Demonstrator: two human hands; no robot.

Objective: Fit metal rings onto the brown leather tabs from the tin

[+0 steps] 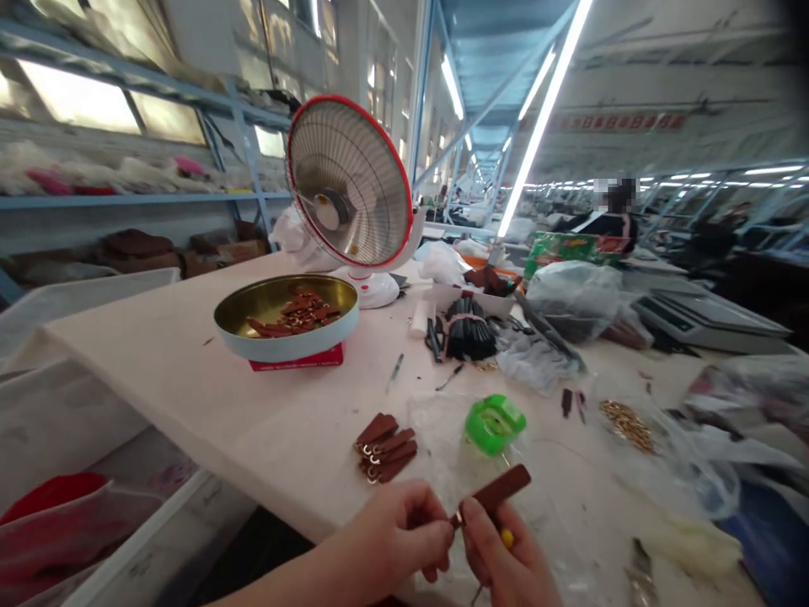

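Observation:
My right hand is closed around a flat brown leather tab with a small gold-coloured piece near its lower end. At that narrow end, my left hand pinches with thumb and forefinger. Something small and yellow pokes out between the fingers of my right hand; its kind is hidden. Just beyond my left hand lies a pile of similar brown leather tabs with metal hooks or rings. Past the right hand sits a bright green plastic dispenser or case on a clear plastic sheet.
A round tin of brown tabs rests on a red box, before a red-rimmed fan. Gold-coloured hardware lies at right on clear plastic, with a metal tool nearer. Black strips lie behind. A person is farther back.

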